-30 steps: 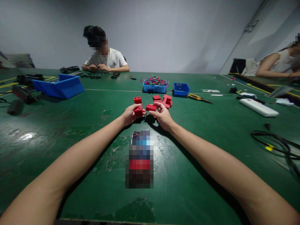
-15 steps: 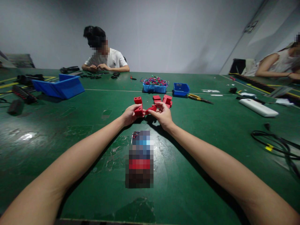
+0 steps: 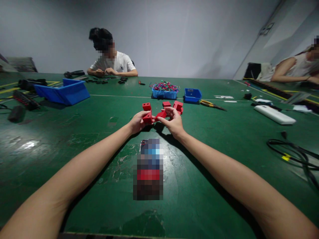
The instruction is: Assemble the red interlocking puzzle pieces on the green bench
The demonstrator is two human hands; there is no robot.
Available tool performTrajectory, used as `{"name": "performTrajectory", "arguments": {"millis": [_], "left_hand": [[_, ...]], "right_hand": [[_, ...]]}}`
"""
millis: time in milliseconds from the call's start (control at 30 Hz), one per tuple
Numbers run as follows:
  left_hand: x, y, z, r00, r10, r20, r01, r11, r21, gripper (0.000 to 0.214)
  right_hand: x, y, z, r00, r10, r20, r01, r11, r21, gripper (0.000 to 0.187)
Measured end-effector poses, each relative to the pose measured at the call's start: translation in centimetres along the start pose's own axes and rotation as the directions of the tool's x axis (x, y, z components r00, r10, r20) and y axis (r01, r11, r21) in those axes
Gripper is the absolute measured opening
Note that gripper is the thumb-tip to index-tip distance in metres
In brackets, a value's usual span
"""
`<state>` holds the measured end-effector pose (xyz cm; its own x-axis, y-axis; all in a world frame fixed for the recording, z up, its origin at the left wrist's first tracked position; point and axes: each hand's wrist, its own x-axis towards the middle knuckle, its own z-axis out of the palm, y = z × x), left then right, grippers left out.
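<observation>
— What is the left hand [image 3: 138, 122] gripping?
— Its fingers are curling tight around a small red blocky plastic part [image 3: 148, 117], which is matte with angled faces.
— And the right hand [image 3: 174, 123]?
— It is pinching a flatter red plastic piece [image 3: 161, 115] and tilting it against the block.
— Where is this happening?
— Both are hovering just above the green table [image 3: 211, 159], just in front of the loose red plastic blocks [image 3: 177, 106].
</observation>
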<state>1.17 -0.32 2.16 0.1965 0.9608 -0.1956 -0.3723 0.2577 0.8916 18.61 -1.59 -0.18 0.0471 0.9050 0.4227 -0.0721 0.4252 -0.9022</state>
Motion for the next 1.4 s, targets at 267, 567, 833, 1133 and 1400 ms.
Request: {"name": "performTrajectory", "arguments": {"millis": [267,567,833,1133,1400], "left_hand": [[-0.1,-0.2,-0.5,0.986,0.064,0.155,-0.064,0.998,-0.005,0.014],[-0.1,-0.3,-0.8,0.979,0.088,0.185,-0.087,0.996,-0.014,0.021],[0.1,-0.7,-0.8,0.961,0.112,0.253,-0.121,0.992,0.019,0.041],[0.0,-0.7,-0.8,0.961,0.087,0.261,-0.108,0.992,0.066,0.042],[-0.1,-0.7,-1.0,0.956,0.086,0.28,-0.114,0.99,0.085,0.048]], "right_hand": [[-0.1,-0.1,0.0,1.0,0.024,0.014,-0.025,0.999,0.045,0.058],[-0.1,0.0,0.2,0.991,0.123,0.042,-0.127,0.986,0.104,0.062],[-0.3,0.4,0.3,0.99,0.126,0.066,-0.127,0.992,0.003,0.054],[-0.2,0.6,0.3,0.998,-0.011,0.058,0.016,0.997,-0.076,0.051],[0.3,1.4,0.0,0.994,-0.111,0.009,0.111,0.991,-0.073,0.055]]}}
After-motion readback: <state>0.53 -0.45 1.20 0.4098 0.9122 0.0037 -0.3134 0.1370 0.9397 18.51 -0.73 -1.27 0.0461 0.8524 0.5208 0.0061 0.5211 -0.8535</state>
